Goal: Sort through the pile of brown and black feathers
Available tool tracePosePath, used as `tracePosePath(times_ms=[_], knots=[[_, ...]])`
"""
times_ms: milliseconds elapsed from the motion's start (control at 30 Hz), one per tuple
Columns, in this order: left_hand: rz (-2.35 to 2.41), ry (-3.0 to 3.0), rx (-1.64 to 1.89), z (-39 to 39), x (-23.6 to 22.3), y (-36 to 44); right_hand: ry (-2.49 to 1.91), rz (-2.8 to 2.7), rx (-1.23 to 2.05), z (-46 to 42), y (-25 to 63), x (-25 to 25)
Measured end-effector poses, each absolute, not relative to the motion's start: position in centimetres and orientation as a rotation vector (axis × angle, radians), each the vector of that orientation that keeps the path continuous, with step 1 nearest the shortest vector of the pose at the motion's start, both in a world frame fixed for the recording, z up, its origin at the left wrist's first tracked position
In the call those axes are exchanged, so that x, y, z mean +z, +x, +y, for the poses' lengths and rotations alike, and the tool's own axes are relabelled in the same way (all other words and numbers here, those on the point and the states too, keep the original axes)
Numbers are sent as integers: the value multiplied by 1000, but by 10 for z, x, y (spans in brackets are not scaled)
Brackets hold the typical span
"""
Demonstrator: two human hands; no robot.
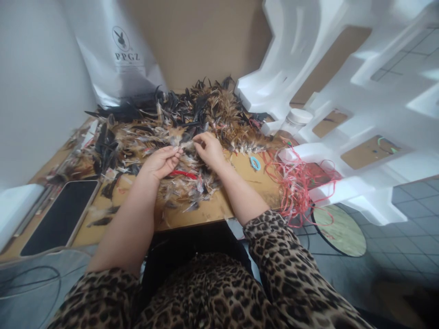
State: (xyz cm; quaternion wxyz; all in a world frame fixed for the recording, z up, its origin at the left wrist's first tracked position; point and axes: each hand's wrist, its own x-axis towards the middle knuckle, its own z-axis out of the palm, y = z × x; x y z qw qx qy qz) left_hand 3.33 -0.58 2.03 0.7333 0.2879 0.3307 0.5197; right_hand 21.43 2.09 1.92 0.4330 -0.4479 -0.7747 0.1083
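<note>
My left hand point(162, 161) is closed in a pinch on the pale base of a feather, with its fluff showing past the fingertips. Close beside it, my right hand point(208, 150) has thumb and forefinger bent together at a wisp of pale feather point(187, 144); whether it grips the wisp is too small to make out. Below both hands lies a pile of brown and white feathers point(187, 194), with a red strip point(183, 174) across it. Behind them spreads a larger heap of brown and black feathers point(219, 107).
A dark-screened phone point(61, 217) lies at the left of the table point(254, 187). To the right are a blue ring point(254, 163), tangled pink strings point(295, 187), a white-lidded jar point(297, 119) and large white foam pieces point(308, 50). A white printed bag point(120, 68) stands behind.
</note>
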Motion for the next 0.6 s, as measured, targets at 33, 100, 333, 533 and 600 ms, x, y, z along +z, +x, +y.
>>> tracePosePath(times_ms=[33, 100, 333, 533, 600], knots=[[715, 658, 1167, -6, 20, 32, -1129, -1823, 375, 24, 215, 18], [706, 715, 1220, -6, 20, 31, -1141, -1627, 676, 29, 215, 17], [784, 905, 1320, -9, 19, 37, -919, -1315, 1575, 19, 202, 22], [852, 1016, 1247, -10, 17, 41, -848, -1154, 1669, 13, 191, 18], [860, 1008, 1236, -10, 16, 41, -843, -1152, 1639, 13, 191, 18]])
